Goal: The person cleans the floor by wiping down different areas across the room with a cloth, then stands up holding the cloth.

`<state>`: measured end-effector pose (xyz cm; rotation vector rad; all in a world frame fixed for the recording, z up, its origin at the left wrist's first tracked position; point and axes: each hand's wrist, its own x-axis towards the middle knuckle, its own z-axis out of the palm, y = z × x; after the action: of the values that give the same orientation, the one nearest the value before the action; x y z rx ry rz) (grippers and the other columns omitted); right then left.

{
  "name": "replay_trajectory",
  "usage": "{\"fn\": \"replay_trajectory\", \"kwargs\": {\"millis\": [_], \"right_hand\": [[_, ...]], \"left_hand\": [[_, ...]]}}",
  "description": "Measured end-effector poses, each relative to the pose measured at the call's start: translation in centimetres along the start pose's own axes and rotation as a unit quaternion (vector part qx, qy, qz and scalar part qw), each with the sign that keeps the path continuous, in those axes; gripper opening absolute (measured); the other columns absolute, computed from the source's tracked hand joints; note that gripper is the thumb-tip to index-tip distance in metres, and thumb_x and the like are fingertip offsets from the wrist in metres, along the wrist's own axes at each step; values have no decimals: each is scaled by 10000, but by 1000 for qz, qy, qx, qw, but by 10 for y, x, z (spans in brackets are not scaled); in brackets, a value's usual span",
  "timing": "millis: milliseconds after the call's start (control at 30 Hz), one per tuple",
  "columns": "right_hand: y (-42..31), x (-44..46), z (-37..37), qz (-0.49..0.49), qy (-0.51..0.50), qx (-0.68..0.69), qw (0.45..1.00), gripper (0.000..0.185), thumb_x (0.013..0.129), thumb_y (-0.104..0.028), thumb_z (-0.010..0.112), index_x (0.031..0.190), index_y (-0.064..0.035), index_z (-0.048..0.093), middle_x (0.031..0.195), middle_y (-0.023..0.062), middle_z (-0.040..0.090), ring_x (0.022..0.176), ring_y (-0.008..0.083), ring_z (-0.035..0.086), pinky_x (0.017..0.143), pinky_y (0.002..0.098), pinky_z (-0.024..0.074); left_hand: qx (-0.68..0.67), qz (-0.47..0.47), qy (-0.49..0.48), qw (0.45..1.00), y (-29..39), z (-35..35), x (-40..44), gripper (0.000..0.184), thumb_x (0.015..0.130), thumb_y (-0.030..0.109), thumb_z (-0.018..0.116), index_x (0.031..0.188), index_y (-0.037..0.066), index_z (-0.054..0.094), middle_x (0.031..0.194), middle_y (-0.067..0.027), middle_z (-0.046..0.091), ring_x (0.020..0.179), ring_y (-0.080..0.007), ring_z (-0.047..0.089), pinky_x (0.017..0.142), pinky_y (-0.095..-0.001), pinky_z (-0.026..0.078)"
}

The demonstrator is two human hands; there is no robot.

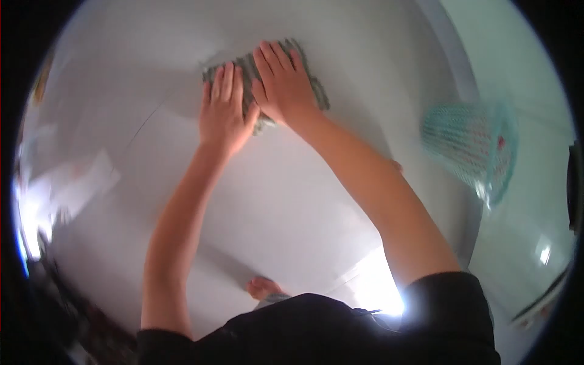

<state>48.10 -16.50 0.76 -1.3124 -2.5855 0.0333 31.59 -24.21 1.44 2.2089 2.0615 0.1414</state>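
A grey-green cloth with a shaggy, ribbed texture lies flat on the pale grey floor. My left hand rests palm down on its left part, fingers stretched forward. Just to the right, my right hand presses flat on the cloth with its fingers extended and slightly spread. The hands are close together near the middle of the cloth. Its edges show beyond my fingertips and to the right of my right hand.
A light blue-green slotted plastic basket lies tipped at the right, by the grey border strip and glossy pale tiles. My bare foot shows below. Bright light reflects off the floor. Dark, blurred objects line the lower left.
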Motion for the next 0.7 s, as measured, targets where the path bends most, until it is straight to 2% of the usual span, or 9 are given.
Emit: {"fn": "replay_trajectory", "kwargs": {"millis": [133,233,300,333,367,467,533,600,700], "right_hand": [[-165,-44,1,-188,-80,136,969,692,1041,-369,554,1649,-54,453,1744,120,398,1631,288,323,1344,549,222],[-292,-103,15,-428,-150,215,865,711,1018,-354,586,1650,-58,455,1749,113,393,1641,286,311,1346,557,215],[-357,-159,8,-569,-180,207,775,708,1015,-341,593,1651,-61,456,1749,107,397,1643,281,312,1350,552,211],[-353,-149,10,-618,-190,233,726,708,1015,-341,593,1651,-61,456,1749,107,397,1643,281,312,1350,552,211],[-387,-155,31,-649,-210,247,688,697,1023,-345,579,1648,-60,459,1743,105,411,1642,277,322,1350,546,215],[-405,-158,50,-709,-219,244,625,684,1034,-349,547,1645,-52,460,1739,104,423,1646,274,324,1351,544,213],[-415,-149,36,-690,-207,251,647,675,1040,-344,533,1644,-52,460,1742,104,419,1637,282,340,1344,557,233],[-425,-194,51,-734,-203,198,617,650,1056,-327,512,1646,-60,460,1746,103,415,1627,294,359,1324,572,271],[-437,-177,51,-731,-185,200,626,607,1087,-318,465,1639,-65,474,1740,106,431,1612,314,388,1300,587,296]], "left_hand": [[-26,-193,-21,981,-49,-26,-196,864,1005,400,658,1691,-16,339,1793,-201,290,1685,-349,221,1363,-552,168],[-41,-343,-69,936,-35,-37,-365,916,1025,438,628,1672,-108,278,1767,-321,241,1675,-458,175,1354,-561,183],[-67,-513,-54,854,10,-35,-460,945,1025,467,622,1666,-129,266,1756,-353,227,1670,-485,162,1347,-576,194],[-104,-583,-38,805,28,-35,-443,976,1025,497,617,1659,-149,254,1746,-384,214,1665,-512,149,1340,-590,206],[-90,-636,-36,765,28,-14,-463,1040,1010,574,631,1652,-159,267,1721,-396,259,1629,-532,235,1298,-598,271],[-108,-715,-38,689,49,-5,-442,1050,1003,561,650,1654,-159,253,1737,-396,211,1646,-526,195,1329,-596,230],[-138,-743,2,655,32,-23,-428,1037,1000,536,654,1654,-160,251,1741,-395,200,1652,-520,180,1335,-598,220],[-176,-775,54,605,55,17,-459,1025,997,512,658,1653,-161,249,1744,-393,190,1658,-513,165,1340,-600,210],[-117,-780,42,613,29,15,-458,966,1004,445,641,1656,-154,253,1752,-375,195,1666,-496,156,1341,-598,209]]}}
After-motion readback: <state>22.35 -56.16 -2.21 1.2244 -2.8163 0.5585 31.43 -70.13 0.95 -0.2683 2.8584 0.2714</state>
